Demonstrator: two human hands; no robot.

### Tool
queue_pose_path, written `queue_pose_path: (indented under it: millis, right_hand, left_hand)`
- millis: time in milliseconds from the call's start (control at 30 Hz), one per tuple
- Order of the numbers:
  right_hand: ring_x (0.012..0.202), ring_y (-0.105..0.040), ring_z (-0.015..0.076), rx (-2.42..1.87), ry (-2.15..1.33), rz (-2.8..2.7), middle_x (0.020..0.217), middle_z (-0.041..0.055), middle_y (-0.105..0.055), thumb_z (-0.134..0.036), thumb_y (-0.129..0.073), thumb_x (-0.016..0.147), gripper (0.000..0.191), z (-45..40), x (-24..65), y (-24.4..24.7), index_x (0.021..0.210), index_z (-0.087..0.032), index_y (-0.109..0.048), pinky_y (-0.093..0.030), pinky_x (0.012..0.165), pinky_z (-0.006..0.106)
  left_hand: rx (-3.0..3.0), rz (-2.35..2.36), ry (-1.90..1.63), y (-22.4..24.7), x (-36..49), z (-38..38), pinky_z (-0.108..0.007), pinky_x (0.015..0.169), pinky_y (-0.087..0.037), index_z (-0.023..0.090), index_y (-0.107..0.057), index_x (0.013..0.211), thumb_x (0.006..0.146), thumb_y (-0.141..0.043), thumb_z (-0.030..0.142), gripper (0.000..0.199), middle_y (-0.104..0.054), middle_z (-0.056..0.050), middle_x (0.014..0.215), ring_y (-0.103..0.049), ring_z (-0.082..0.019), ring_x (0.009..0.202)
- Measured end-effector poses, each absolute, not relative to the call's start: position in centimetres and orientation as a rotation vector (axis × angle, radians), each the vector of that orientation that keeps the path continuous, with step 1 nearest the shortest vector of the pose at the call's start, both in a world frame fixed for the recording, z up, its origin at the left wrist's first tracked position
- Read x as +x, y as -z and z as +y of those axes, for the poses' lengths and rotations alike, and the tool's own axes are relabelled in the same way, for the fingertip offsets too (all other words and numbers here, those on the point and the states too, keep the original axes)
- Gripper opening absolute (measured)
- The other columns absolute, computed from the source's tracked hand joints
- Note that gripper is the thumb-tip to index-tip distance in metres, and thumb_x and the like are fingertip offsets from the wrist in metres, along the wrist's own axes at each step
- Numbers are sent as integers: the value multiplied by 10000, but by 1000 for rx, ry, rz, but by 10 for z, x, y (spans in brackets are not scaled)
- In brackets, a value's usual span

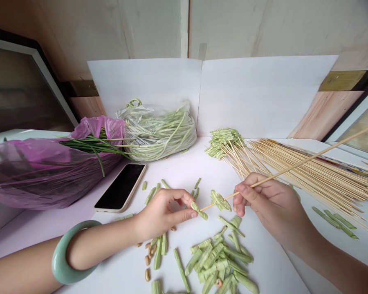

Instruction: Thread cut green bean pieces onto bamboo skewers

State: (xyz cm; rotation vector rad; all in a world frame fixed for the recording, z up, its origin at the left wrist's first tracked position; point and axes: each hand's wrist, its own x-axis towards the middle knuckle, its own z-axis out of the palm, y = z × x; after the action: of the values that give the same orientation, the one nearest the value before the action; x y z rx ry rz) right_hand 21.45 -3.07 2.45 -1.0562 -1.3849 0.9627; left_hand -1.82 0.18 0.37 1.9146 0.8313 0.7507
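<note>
Between thumb and fingers, my left hand (168,210) pinches a short piece of green bean (199,210) at the tip of a bamboo skewer (306,163). My right hand (263,200) grips that skewer behind several bean pieces (220,200) threaded near its tip. The skewer slants up to the right, past the edge of view. Below my hands lies a heap of cut bean pieces (214,261). More pieces and some loose brown beans (147,274) are scattered under my left hand.
Behind my right hand lie filled bean skewers (225,141) and a stack of bare skewers (313,175). A phone (121,188) rests at left, near a purple bag (49,171) with green stalks and a clear bag of long beans (162,130). White paper (263,94) stands behind.
</note>
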Motion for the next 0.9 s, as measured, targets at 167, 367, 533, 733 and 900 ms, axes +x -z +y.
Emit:
queue_pose_path:
  millis: [167, 367, 533, 733, 900]
  right_hand:
    - [479, -625, 122, -1007, -1066, -1320, 591, 7, -661, -377, -682, 767, 258, -29, 212, -22, 636, -181, -576, -536, 511, 256]
    - [573, -698, 162, -946, -1208, -1369, 678, 30, -707, -378, -629, 813, 269, -34, 204, -12, 663, -190, -510, -576, 601, 301]
    - [609, -703, 155, -873, -1314, -1376, 725, 37, -713, -329, -605, 843, 210, -36, 199, 1, 704, -186, -539, -578, 602, 299]
    - [628, -703, 147, -853, -1419, -1283, 726, 27, -719, -323, -620, 837, 223, -33, 198, 6, 692, -181, -526, -566, 637, 304]
    - [643, -702, 136, -906, -1486, -1221, 737, 26, -730, -338, -647, 815, 242, -33, 199, 2, 681, -180, -522, -556, 669, 298]
  left_hand:
    - [1558, 768, -913, 2, -15, 4, -233, 675, -465, 127, -650, 753, 726, -719, 260, 152, -657, -22, 709, -577, -115, 675]
    - [1455, 749, -957, 1, -14, 3, -241, 670, -486, 122, -658, 743, 685, -756, 240, 164, -671, -19, 689, -595, -116, 650]
    - [1609, 779, -880, -1, -15, -3, -262, 720, -485, 110, -662, 763, 719, -725, 231, 143, -680, -46, 734, -603, -137, 717]
    - [1561, 773, -886, 0, -15, -2, -267, 711, -491, 111, -649, 760, 714, -726, 242, 159, -673, -39, 731, -598, -134, 707]
    - [1532, 758, -886, 0, -14, 1, -272, 727, -493, 112, -652, 773, 711, -732, 251, 172, -674, -41, 750, -603, -136, 724]
